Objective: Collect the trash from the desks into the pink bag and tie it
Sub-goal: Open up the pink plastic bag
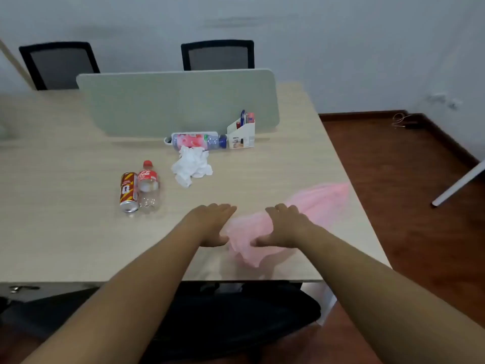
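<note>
A thin pink bag point(312, 203) lies crumpled on the right part of the wooden desk point(65, 232). My right hand point(284, 224) rests on top of it, fingers curled over its near end. My left hand point(212, 223) lies flat beside the bag's left edge, thumb touching the plastic. Trash lies further out: a red-and-gold can point(129, 191) on its side, an empty clear cola bottle point(148, 186) beside it, crumpled white tissue point(191, 166), and a pink-labelled bottle point(199, 141) lying against the divider.
A grey-green divider panel point(178, 101) crosses the desk. A white pen holder point(241, 134) stands by it. Two black chairs point(217, 55) stand beyond, a black chair seat point(236, 311) sits under the near edge. Dark wooden floor lies to the right.
</note>
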Available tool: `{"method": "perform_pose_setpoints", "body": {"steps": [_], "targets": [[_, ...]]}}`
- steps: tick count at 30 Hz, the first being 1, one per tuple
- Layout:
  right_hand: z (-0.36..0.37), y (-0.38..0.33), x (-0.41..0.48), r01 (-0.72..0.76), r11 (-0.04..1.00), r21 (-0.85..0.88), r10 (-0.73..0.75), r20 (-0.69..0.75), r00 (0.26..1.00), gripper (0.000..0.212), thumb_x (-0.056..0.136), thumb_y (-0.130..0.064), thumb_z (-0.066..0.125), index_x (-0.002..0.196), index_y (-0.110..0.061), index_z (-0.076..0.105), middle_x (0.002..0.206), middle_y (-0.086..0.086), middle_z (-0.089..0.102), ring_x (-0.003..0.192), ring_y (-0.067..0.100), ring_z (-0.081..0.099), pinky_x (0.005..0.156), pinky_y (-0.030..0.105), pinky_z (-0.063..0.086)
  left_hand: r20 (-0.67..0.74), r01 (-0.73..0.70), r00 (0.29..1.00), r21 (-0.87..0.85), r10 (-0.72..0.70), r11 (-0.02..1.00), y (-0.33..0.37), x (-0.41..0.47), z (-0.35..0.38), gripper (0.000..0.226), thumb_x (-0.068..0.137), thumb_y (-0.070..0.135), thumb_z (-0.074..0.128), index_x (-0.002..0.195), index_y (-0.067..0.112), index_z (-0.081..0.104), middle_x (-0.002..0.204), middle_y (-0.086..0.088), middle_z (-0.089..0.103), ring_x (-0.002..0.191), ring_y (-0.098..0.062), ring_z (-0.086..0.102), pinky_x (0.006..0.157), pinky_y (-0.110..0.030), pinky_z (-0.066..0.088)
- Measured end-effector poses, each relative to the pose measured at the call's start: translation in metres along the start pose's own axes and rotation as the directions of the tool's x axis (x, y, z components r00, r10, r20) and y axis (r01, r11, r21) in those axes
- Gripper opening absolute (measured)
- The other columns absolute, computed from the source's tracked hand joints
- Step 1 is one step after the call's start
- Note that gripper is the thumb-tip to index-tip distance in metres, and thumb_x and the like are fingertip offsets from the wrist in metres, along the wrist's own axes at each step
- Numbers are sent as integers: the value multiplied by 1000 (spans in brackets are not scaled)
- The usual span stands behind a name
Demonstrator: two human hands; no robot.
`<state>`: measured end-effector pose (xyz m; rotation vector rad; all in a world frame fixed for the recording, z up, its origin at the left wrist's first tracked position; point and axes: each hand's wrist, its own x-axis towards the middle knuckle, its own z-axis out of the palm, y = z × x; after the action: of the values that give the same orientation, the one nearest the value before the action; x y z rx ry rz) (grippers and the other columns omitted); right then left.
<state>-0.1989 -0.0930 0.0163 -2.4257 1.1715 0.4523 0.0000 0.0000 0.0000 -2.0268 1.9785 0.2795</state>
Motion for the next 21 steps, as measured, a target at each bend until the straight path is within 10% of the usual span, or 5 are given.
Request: {"method": "perform_pose_setpoints", "body": {"steps": [5, 15, 21], "targets": [[42, -11, 14, 68, 983, -173, -67, 15, 998, 105, 62, -80, 61, 143, -19, 31, 146, 6, 32, 132, 33, 30, 104, 50, 30, -9, 16, 1000, -9, -16, 1000, 2, 16, 23, 67, 96, 43, 57, 154, 24, 29, 151, 2, 43, 130, -22, 48, 100, -35, 42], [61, 7, 17, 91, 973, -211, -134, -199, 971, 27, 92, -27, 47, 116, -17, 56, 124, 8, 50, 118, 32, 45, 104, 45, 31, -149, 114, 965, -495, -214, 861, 0, 22, 24, 13, 100, 28, 49, 96, 17, 56, 95, 1, 64, 88, -23, 57, 75, -39, 49], [64, 3, 3, 33, 977, 212, 27, -273, 962, 85, 73, -82, 48, 134, -23, 45, 133, 0, 49, 121, 27, 46, 101, 41, 37, -190, 94, 916, -756, -354, 648, 9, 12, -9, 9, 94, 18, 56, 86, 16, 52, 85, -3, 63, 77, -24, 56, 73, -38, 50]]}}
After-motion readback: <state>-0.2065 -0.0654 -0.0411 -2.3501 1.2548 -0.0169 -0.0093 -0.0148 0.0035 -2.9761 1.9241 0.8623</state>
